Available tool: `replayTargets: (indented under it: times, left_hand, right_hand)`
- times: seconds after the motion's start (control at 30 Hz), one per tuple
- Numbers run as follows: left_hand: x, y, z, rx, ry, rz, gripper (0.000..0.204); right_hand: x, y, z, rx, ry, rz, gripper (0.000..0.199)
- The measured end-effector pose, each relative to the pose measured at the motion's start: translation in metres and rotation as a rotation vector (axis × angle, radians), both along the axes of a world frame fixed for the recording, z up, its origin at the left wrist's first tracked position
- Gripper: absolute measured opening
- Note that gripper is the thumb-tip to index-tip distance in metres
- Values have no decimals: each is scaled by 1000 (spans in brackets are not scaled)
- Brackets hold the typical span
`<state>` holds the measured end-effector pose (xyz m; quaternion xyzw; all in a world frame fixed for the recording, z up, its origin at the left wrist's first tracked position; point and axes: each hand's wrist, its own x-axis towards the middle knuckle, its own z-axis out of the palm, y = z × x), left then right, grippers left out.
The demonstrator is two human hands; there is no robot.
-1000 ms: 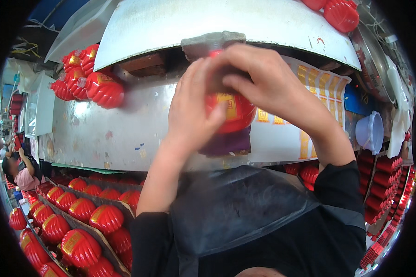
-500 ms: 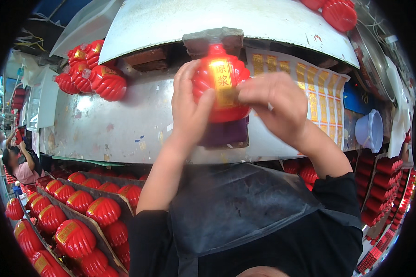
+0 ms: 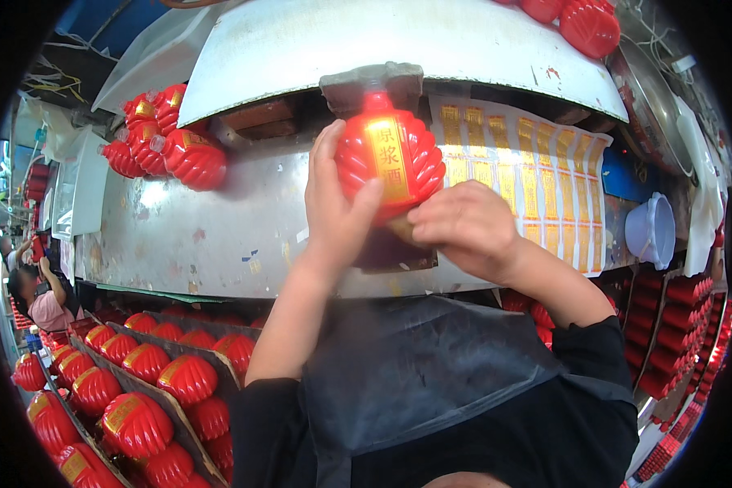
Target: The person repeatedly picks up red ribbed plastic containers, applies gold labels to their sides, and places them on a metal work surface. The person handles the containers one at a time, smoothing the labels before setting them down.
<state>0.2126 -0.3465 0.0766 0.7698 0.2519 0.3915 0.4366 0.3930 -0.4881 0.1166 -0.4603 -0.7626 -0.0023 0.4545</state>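
A red ribbed plastic bottle (image 3: 427, 154) lies with its neck pointing away from me, against a grey notched block (image 3: 333, 85). Down its face runs a gold label (image 3: 389, 159) with red edges. My left hand (image 3: 332, 191) is wrapped round the bottle's left side, thumb over its lower front. At the lower right of the bottle is my right hand (image 3: 464, 228), its fingers curled together close to the label's lower end. Whatever is between those fingers is hidden and blurred. Under the bottle's base shows a dark purple pad (image 3: 394, 254).
Several red bottles (image 3: 193, 159) lie on the metal table (image 3: 171, 224) at left. To the right lies a sheet of gold labels (image 3: 537, 175); beyond it stands a lilac tub (image 3: 651, 232). A white raised board (image 3: 431, 37) spans the back. Crated bottles (image 3: 138, 423) fill the lower left.
My right hand has moved down from the label's right edge to the bottle's lower end, uncovering more of the label. My left hand keeps its hold on the bottle.
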Motion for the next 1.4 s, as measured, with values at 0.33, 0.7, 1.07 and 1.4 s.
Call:
replayTargets:
  times: [0.33,0.7,1.07,1.4]
  left_hand:
    - [-2,1,10,-393,-151,-143,90]
    - [0,10,19,-421,-80,-112,82]
    - [10,32,20,-636,-150,-161,33]
    - [12,35,23,-818,-309,-268,29]
  right_hand:
    - [20,93,51,-217,-58,-245,24]
    - [35,114,55,-168,-182,-240,18]
    - [-3,38,12,-89,-84,110,22]
    - [36,91,24,-240,50,-314,32]
